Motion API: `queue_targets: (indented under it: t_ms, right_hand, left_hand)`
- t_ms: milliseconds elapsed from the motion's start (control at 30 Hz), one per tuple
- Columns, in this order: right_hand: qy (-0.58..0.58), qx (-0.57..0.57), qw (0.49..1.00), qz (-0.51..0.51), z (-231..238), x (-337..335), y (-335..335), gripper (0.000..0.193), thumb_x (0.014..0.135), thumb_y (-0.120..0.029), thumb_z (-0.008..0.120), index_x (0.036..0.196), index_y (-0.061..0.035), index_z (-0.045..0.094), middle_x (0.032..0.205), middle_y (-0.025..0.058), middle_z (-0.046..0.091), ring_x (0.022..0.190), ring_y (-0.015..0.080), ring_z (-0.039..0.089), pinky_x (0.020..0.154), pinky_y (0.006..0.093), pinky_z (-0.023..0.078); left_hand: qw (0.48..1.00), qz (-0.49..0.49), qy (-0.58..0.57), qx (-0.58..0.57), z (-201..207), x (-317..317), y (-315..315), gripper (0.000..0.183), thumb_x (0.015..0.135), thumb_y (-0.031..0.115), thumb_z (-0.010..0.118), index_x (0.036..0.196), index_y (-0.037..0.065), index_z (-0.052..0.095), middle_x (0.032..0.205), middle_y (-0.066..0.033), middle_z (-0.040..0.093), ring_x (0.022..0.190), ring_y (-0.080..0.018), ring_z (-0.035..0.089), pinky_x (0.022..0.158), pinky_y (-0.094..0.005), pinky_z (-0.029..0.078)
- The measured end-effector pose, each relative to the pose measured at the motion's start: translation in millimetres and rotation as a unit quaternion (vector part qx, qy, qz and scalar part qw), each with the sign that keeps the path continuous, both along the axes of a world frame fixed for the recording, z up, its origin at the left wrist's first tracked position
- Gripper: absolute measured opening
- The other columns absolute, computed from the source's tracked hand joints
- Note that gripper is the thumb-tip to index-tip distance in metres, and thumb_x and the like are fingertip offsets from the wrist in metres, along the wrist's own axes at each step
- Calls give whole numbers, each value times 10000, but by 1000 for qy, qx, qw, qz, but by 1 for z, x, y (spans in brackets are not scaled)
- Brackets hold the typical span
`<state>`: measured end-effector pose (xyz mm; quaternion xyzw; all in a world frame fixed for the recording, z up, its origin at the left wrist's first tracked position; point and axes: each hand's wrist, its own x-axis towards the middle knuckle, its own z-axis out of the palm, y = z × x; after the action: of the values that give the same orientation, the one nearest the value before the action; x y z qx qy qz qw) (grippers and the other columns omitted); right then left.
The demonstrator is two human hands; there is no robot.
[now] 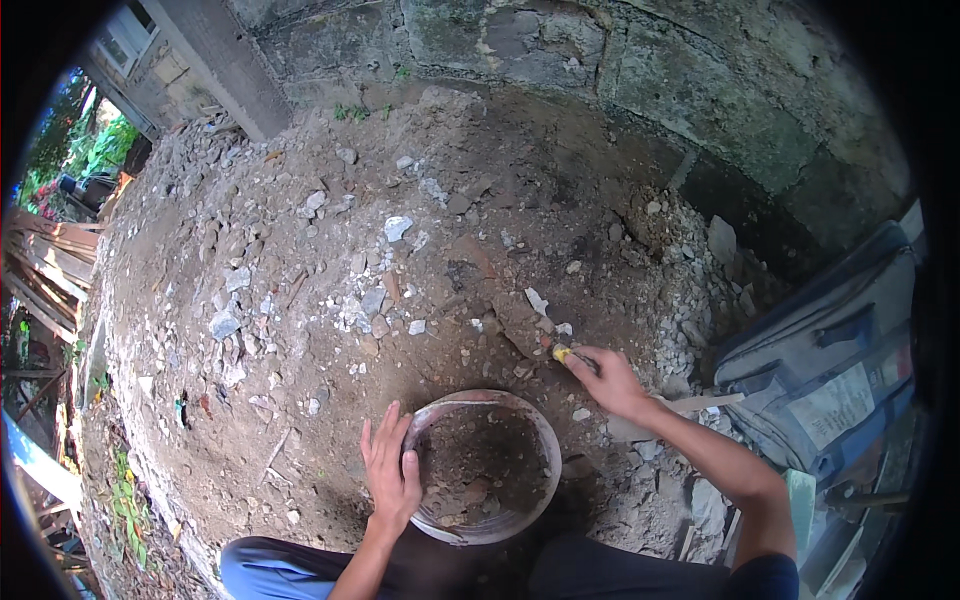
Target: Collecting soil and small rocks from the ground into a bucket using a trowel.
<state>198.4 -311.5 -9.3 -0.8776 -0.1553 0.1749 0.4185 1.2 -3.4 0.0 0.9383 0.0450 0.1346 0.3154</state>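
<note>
A round, whitish bucket [553,450] with dirt-stained walls stands between my knees. Dark soil and a few lumps lie in its bottom. My left hand [391,462] grips its left rim, fingers along the outside and thumb at the edge. Beyond the bucket, to the right, my right hand [610,380] is closed round the handle of what looks like a trowel [562,353], yellow near the grip. The tool's far end reaches down to the ground and blends with the soil, so its blade is hard to make out.
Loose soil [330,400] strewn with stones and rubble slopes around me. A mossy block wall [690,80] and a concrete post [215,65] rise at the back. A grey-blue bag [835,370] lies at right; piled wood [45,265] stands far left.
</note>
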Motion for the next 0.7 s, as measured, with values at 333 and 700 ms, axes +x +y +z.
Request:
queue_targets:
  t_ms: [333, 700]
  right_hand:
    - [-170, 32, 967, 187, 59, -68, -12, 391, 886, -253, 715, 1197, -20, 676, 796, 157, 712, 500, 223, 653, 452, 386, 509]
    - [-170, -70, 981, 59, 37, -27, -22, 328, 910, -282, 649, 1110, -22, 667, 811, 220, 711, 582, 342, 687, 545, 446, 557]
  left_hand:
    - [999, 22, -23, -12, -3, -3, 0, 625, 1070, 416, 259, 1469, -42, 406, 1520, -243, 434, 1431, -380, 398, 1215, -541, 153]
    - [1000, 7, -12, 8, -2, 0, 2, 675, 1059, 480, 265, 1498, -22, 367, 1553, -222, 395, 1462, -381, 339, 1219, -548, 140]
